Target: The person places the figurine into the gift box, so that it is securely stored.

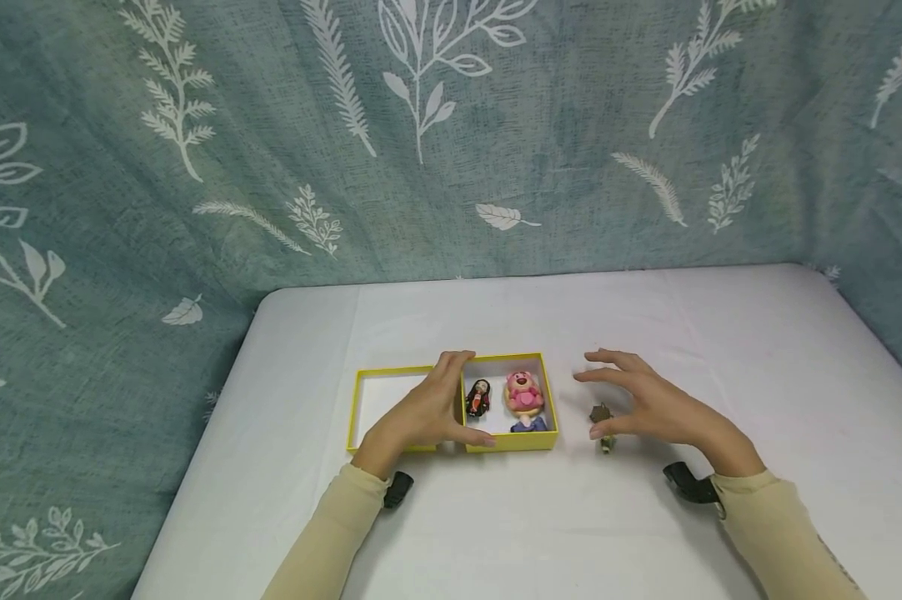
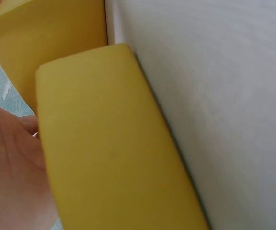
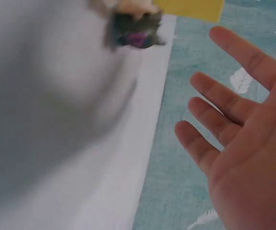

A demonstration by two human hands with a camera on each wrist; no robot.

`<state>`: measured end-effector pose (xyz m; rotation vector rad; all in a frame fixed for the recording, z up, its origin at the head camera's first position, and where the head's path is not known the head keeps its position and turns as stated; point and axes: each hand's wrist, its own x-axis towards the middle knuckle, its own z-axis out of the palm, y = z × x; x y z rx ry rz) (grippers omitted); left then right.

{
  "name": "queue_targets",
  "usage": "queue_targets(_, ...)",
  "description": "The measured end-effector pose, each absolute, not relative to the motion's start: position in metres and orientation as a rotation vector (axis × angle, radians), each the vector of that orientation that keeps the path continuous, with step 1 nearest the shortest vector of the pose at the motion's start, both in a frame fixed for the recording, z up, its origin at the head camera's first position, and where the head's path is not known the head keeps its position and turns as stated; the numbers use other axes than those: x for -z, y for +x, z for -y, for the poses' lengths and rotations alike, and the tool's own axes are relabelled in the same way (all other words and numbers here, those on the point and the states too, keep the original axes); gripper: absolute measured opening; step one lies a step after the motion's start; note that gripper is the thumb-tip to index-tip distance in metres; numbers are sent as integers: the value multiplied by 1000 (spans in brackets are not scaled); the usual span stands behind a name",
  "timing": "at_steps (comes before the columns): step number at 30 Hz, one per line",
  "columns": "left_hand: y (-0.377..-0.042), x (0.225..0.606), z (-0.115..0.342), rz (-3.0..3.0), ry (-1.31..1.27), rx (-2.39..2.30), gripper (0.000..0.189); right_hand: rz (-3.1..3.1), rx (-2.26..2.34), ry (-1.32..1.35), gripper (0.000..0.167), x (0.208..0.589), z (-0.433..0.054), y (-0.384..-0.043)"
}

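Note:
A yellow box (image 1: 513,442) with a white inside stands on the table and holds several small figures. Inside are a dark-haired figurine (image 1: 478,398), a pink bear figurine (image 1: 524,392) and a blue-and-white piece (image 1: 528,424). My left hand (image 1: 430,410) grips the box at its left end, thumb along the front wall and fingertips at the back rim. The right hand (image 1: 649,402) hovers with spread fingers, thumb beside a small greyish-brown figurine (image 1: 599,413) on the table. That figurine (image 3: 137,28) appears blurred at the top of the right wrist view, apart from the fingers.
Left of the box lies a shallow yellow-edged lid or tray (image 1: 352,412), partly covered by my left hand. A white cloth covers the table (image 1: 541,517). Behind it hangs a blue-green leaf-patterned curtain (image 1: 556,167). Black wrist devices (image 1: 691,483) sit under both wrists.

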<state>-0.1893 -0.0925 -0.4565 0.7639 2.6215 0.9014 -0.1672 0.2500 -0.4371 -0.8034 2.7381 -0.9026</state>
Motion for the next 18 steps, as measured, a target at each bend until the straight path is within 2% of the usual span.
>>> queue_targets(12, -188, 458, 93, -2636, 748, -893, 124, -2625, 867, -844, 70, 461, -268, -162)
queue_targets(18, -188, 459, 92, -2635, 749, -882, 124, -2644, 861, -788, 79, 458, -273, -160)
